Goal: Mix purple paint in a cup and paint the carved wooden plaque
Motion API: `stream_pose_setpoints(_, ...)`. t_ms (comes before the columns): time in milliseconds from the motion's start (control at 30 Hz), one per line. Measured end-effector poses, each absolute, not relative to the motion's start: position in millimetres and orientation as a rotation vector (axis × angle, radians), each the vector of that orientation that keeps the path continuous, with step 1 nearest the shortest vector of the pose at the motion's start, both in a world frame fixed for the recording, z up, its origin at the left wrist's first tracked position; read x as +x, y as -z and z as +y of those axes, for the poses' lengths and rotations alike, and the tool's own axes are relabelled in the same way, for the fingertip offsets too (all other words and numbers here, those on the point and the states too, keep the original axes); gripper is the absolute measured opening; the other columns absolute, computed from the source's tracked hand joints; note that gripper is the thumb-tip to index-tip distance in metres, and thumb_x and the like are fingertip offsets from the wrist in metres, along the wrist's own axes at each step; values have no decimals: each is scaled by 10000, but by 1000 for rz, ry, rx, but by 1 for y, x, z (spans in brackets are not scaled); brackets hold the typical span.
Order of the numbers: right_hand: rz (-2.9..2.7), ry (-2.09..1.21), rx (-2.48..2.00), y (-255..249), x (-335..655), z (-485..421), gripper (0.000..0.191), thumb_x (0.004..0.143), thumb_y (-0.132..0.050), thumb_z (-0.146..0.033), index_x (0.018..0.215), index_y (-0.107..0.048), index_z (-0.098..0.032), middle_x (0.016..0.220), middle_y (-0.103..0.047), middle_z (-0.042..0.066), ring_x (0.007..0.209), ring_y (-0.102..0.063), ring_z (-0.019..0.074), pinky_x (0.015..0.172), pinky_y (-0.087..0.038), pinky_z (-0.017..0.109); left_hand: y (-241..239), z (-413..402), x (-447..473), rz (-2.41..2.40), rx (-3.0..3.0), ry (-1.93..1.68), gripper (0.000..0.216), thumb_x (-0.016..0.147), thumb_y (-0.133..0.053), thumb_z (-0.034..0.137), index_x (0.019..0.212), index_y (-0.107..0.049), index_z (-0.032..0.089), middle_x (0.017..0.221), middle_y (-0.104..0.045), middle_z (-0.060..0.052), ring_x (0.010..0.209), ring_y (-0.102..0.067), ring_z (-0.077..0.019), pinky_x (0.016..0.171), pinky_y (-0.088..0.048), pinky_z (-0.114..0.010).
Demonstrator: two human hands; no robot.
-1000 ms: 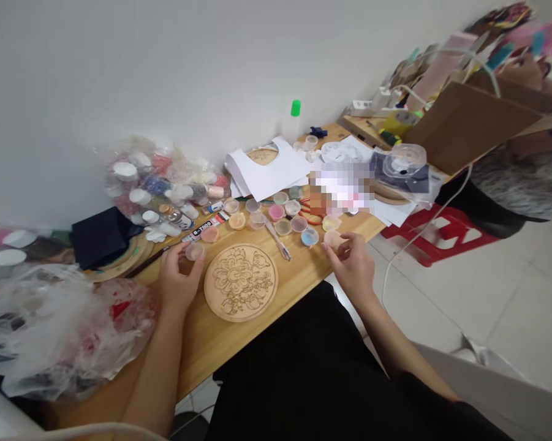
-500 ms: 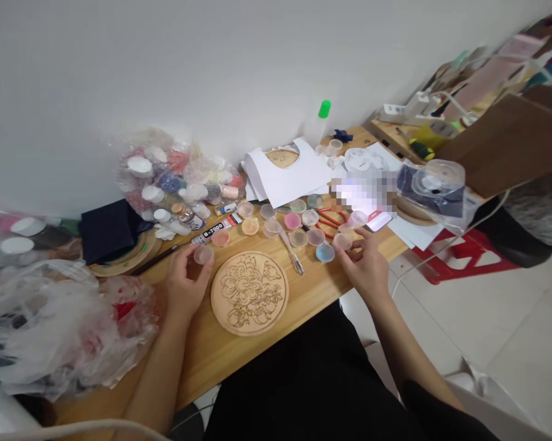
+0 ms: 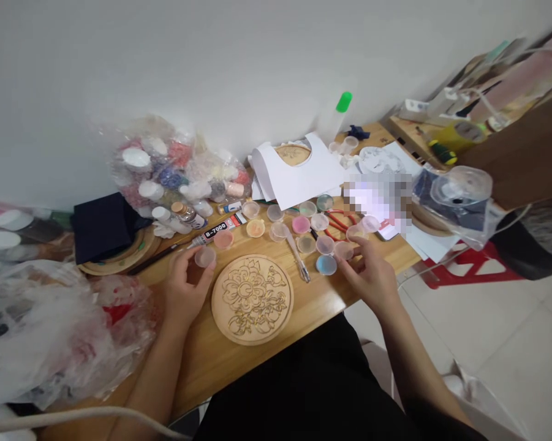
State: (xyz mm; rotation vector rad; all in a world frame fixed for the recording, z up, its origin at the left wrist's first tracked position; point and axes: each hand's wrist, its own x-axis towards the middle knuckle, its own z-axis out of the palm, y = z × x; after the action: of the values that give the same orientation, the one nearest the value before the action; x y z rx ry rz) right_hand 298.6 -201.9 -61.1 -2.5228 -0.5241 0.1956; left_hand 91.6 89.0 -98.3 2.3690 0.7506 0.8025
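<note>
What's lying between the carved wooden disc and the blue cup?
In the head view, the near end of a slim pen-like tool lies between the carved wooden disc and the blue cup, on the tabletop.

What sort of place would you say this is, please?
Probably a craft workspace: the wooden table bears a round wooden board with a flower pattern, many small cups, some with coloured contents, and a tube marked B-7000.

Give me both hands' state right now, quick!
Left hand: holding a small translucent plastic cup between thumb and fingers.
Right hand: fingers at a pale pink cup; grip unclear.
</note>
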Motion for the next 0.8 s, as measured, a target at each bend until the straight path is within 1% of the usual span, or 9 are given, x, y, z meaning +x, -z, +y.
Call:
stream_pose_setpoints(133, -568, -239, -2537, 60, 295, -189, 483, 816, -538, -548, 1145, -601, -200, 762, -706, 45, 585, -638, 202, 517, -396, 287, 98, 89, 92, 756, 2367, -813, 338, 859, -615, 410, 1098, -634, 171, 1064, -671, -109, 996, -645, -254, 895, -547, -428)
stream_pose_setpoints(233, -583, -243, -2528, 58, 294, -182, 501, 830, -529, -559, 1173, -607, -202, 795, -720, 53, 576, -626, 197, 515, -386, 286, 97, 88, 92, 760, 2372, -809, 342, 861, -613, 412, 1097, -634, 165, 1061, -675, -111, 981, -647, -251, 877, -551, -421)
stream_pose_setpoints(300, -535, -191, -2526, 54, 298, -184, 515, 851, -505, -579, 1182, -614, -200, 828, -729, 61, 581, -624, 188, 533, -403, 291, 97, 88, 92, 756, 2376, -814, 341, 864, -610, 412, 1094, -637, 161, 1059, -678, -111, 980, -647, -250, 875, -551, -417)
stream_pose_setpoints(400, -443, -73, -2637, 45, 312, -195, 522, 865, -503, -574, 1224, -618, -213, 771, -713, 47, 587, -615, 189, 533, -386, 282, 95, 87, 92, 746, 2372, -815, 343, 866, -606, 421, 1095, -637, 167, 1065, -680, -105, 988, -646, -249, 889, -547, -415)
stream_pose_setpoints(500, -497, -142, -2817, 37, 329, -202, 565, 799, -608, -555, 1272, -618, -247, 659, -666, 14, 581, -590, 206, 491, -306, 264, 94, 87, 93, 766, 2360, -799, 328, 858, -611, 421, 1084, -638, 184, 1054, -681, -93, 971, -646, -245, 886, -545, -411)
stream_pose_setpoints(567, -557, -233, -2876, 34, 338, -201, 562, 762, -653, -536, 1255, -636, -265, 620, -638, 1, 572, -572, 206, 482, -285, 259, 93, 87, 93, 780, 2347, -797, 319, 851, -617, 413, 1077, -639, 189, 1039, -682, -90, 953, -645, -244, 868, -547, -407)
stream_pose_setpoints(700, -616, -220, -2907, 32, 346, -196, 442, 753, -647, -484, 1131, -693, -259, 593, -604, -5, 536, -547, 188, 491, -298, 264, 92, 86, 94, 795, 2317, -783, 316, 842, -618, 406, 1076, -634, 195, 1030, -681, -83, 952, -643, -246, 862, -546, -407)
stream_pose_setpoints(800, -636, -158, -2817, 32, 347, -200, 451, 751, -639, -502, 1119, -692, -247, 594, -587, -16, 526, -547, 175, 505, -327, 272, 93, 86, 93, 796, 2321, -763, 310, 844, -618, 396, 1083, -630, 200, 1041, -680, -81, 965, -641, -243, 870, -542, -401)
